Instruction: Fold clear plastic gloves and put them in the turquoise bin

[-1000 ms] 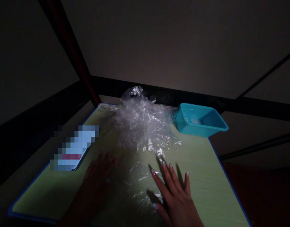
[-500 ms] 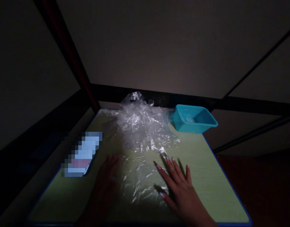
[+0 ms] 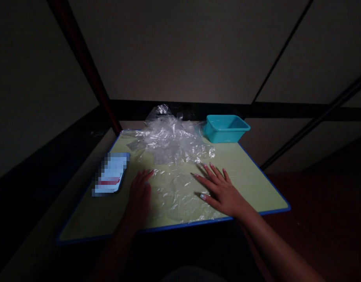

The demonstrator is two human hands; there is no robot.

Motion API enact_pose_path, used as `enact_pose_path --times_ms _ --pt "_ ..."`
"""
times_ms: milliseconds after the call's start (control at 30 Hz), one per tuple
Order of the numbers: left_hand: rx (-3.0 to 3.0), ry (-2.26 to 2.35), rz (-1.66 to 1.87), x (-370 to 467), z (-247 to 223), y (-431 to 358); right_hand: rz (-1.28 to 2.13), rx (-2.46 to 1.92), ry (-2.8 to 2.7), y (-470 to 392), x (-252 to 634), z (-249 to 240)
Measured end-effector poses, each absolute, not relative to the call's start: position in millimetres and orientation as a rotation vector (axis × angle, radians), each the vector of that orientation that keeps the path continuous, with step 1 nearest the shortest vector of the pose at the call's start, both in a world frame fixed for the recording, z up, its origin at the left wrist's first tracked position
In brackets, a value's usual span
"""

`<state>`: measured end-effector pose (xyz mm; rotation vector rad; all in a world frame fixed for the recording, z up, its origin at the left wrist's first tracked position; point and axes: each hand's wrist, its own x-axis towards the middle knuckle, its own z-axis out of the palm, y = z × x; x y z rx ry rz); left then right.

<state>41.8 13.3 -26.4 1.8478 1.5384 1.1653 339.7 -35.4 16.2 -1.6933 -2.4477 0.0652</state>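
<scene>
A clear plastic bag (image 3: pixel 183 196) lies spread flat on the table between my two hands. My right hand (image 3: pixel 223 192) rests at its right side with the fingers spread, holding nothing. At the bag's left side is my left hand (image 3: pixel 140 196), in shadow, its fingers stretched forward and nothing visible in them. Beyond the flat bag, a crumpled heap of clear plastic bags (image 3: pixel 171 139) covers the table's far middle part.
A turquoise plastic basket (image 3: pixel 225 135) stands at the far right corner, close to the heap. On the left lies a phone (image 3: pixel 111 176) with a lit, blurred screen. The pale green table (image 3: pixel 247 180) has a blue edge; walls rise behind it.
The camera view has shifted, so the table's near edge and more of my forearms now show. Both hands stay beside the flat bag with their fingers extended.
</scene>
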Motion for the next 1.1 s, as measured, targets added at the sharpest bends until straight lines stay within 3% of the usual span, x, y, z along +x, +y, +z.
enact_pose_path --times_ms 400,633,900,1100 --pt "1.728 1.422 1.171 38 -9 16 -0.059 -1.761 -2.32 -41 338 23" --pt "1.545 1.451 1.319 45 -4 16 -0.05 -1.408 -2.589 -94 315 28" --pt "1.635 1.52 1.355 51 -3 23 0.024 -1.487 -2.617 -101 328 14" --pt "1.749 1.539 1.331 52 0 18 -0.101 -1.474 -2.539 -105 332 4"
